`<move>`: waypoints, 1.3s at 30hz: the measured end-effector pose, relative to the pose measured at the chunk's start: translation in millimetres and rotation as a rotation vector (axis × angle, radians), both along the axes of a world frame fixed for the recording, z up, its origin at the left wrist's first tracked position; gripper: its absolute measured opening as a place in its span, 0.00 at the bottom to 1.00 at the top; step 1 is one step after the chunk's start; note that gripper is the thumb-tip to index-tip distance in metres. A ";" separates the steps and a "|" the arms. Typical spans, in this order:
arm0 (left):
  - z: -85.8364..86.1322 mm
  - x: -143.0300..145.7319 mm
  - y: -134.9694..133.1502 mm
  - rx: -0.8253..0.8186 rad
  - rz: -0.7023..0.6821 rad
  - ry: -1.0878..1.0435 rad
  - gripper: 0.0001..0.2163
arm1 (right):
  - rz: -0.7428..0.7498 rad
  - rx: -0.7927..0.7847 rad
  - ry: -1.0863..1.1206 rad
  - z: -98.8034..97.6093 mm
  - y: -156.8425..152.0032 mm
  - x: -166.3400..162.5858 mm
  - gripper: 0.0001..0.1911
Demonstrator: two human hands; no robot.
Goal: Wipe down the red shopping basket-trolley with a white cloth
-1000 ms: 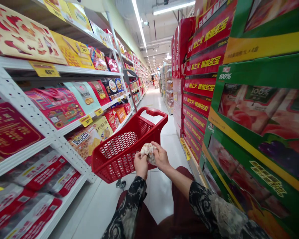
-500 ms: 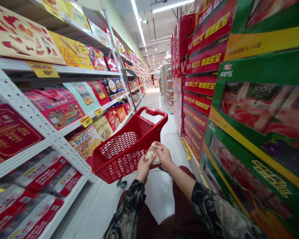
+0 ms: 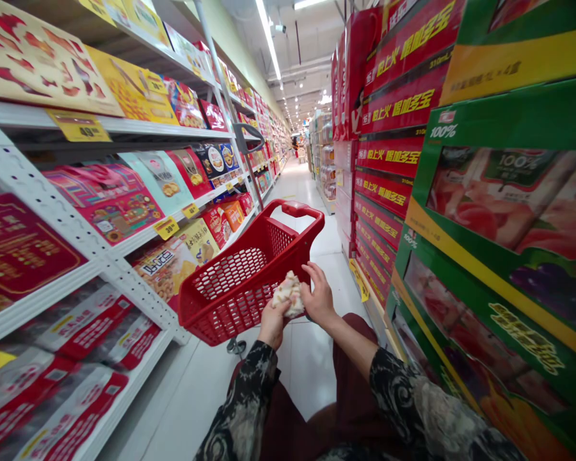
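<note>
Your left hand (image 3: 272, 320) pinches the crumpled cloth (image 3: 289, 296) from below; your right hand (image 3: 319, 296) touches it, fingers spread. It sits before the red cart (image 3: 249, 275) — no clear long axis, its underside hidden.

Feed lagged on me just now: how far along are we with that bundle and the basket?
Done: nothing shows inside the red basket, as far as its mesh lets me see. In hand: the left hand grips the crumpled pale bundle from below, and the right hand touches its side with fingers spread, close to the basket's rim. Left: the bundle is not unfolded, and the boxes on the shelves are untouched.
</note>
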State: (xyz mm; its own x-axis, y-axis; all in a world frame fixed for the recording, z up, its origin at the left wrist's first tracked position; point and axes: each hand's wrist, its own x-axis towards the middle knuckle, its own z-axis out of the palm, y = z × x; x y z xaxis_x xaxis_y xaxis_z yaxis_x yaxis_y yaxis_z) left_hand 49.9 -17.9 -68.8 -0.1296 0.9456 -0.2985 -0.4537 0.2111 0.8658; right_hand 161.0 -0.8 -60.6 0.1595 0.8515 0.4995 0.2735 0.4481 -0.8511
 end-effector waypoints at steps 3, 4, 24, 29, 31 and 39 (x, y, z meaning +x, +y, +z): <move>-1.2 -3.6 3.2 -0.002 0.029 -0.014 0.15 | 0.229 0.093 -0.374 -10.1 -8.7 -1.1 0.29; -1.0 -4.1 3.3 0.002 0.004 -0.017 0.14 | 0.290 0.060 -0.447 -16.3 -10.3 -2.1 0.32; -7.7 1.2 19.7 -0.057 -0.118 -0.056 0.10 | 0.259 -0.142 -0.394 -40.8 9.4 -10.4 0.30; 0.8 9.4 17.9 -0.045 -0.171 -0.078 0.11 | 0.203 -0.022 -0.437 -43.1 24.6 0.4 0.28; 5.6 11.4 20.6 -0.023 -0.194 0.007 0.12 | 0.203 0.041 -0.487 -31.2 42.7 11.9 0.29; 9.1 1.9 35.2 0.353 -0.024 0.761 0.14 | -0.240 0.226 -0.491 29.1 134.5 52.0 0.29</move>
